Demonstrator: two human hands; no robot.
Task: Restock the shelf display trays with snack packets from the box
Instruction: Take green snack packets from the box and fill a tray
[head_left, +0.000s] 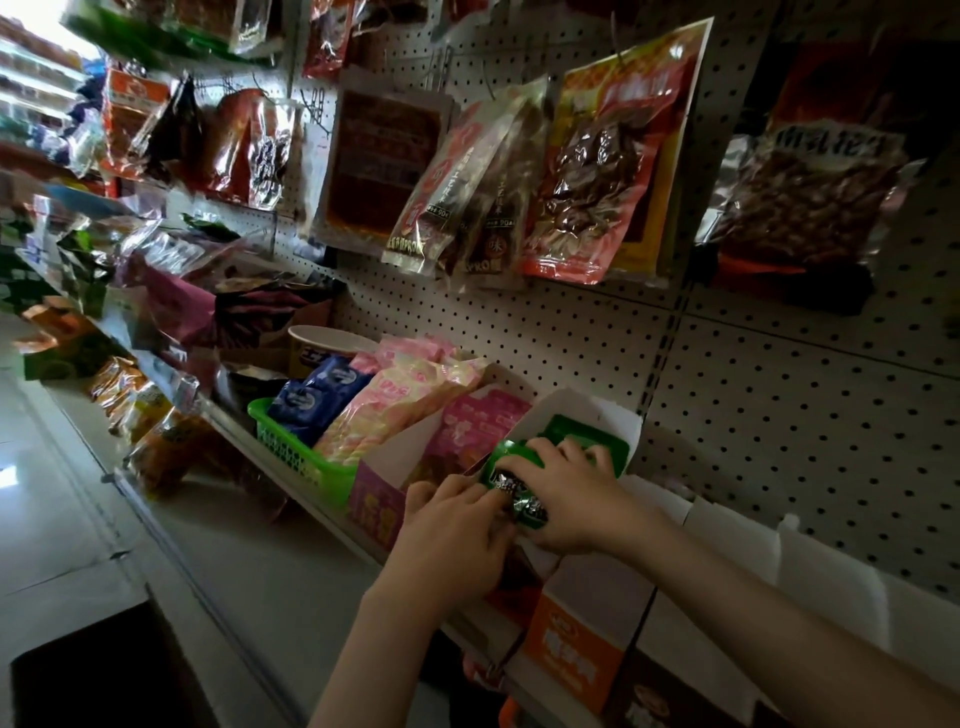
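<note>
- Right hand (561, 499) is clamped over a bunch of green packets (511, 486), fingers curled round them at the front lip of a white tray (592, 410).
- Left hand (457, 525) sits just beside it, and its fingertips pinch the crinkled silver end of the same bunch.
- Under both wrists I can see an orange tray (571, 660) standing at the front of the shelf (234, 431). What it holds is hidden from me.
- More green packets lie deeper in the white tray, just past the right hand's fingers.
- Left of the white tray, right beside it, stands a pink tray (382, 467) with pink packs in it.
- Further left, a green basket (296, 447) holds blue packs (311, 400) and, beside them, pink-and-yellow packs (384, 410).
- A pegboard (779, 415) rises behind the shelf.
- Bags (597, 156) of snacks hang in a row from the pegboard, well above the trays. They are dim, and I cannot read their print.
</note>
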